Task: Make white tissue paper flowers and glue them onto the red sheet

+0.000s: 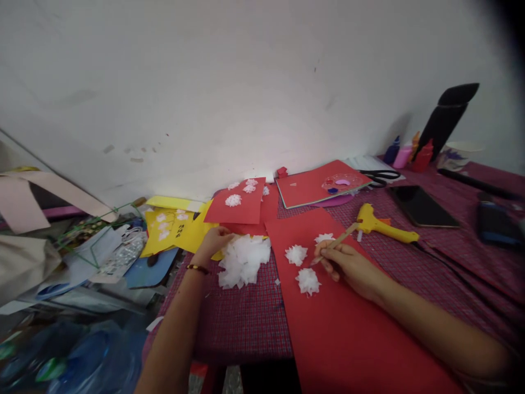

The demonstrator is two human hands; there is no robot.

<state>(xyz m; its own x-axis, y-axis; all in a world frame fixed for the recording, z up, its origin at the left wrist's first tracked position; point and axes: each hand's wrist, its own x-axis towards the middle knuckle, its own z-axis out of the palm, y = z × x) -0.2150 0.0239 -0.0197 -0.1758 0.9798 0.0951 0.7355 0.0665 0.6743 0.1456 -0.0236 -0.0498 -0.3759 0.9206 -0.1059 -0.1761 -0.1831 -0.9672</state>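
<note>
My left hand point(215, 242) is at the upper left edge of a pile of white tissue paper pieces point(245, 262). Its fingers are drawn together at the pile; what they pinch, if anything, is hidden. In my right hand point(338, 260) is a thin wooden stick point(345, 233), gripped like a pen, its lower end slanting down to the left. Beneath that hand lies a long red paper sheet point(328, 328). Fluffy white paper flowers sit on it: one flower point(296, 254) left of the stick's tip, another flower point(308, 281) below, and a third point(324, 238) partly behind my fingers.
Right of the sheet lie a yellow glue gun point(383, 225) with its cord and a dark phone point(422, 206). Behind are black-handled scissors point(379, 176), a paint palette point(341, 183) and paint bottles point(402, 155). A red card point(241, 205) and yellow papers point(166, 232) lie left.
</note>
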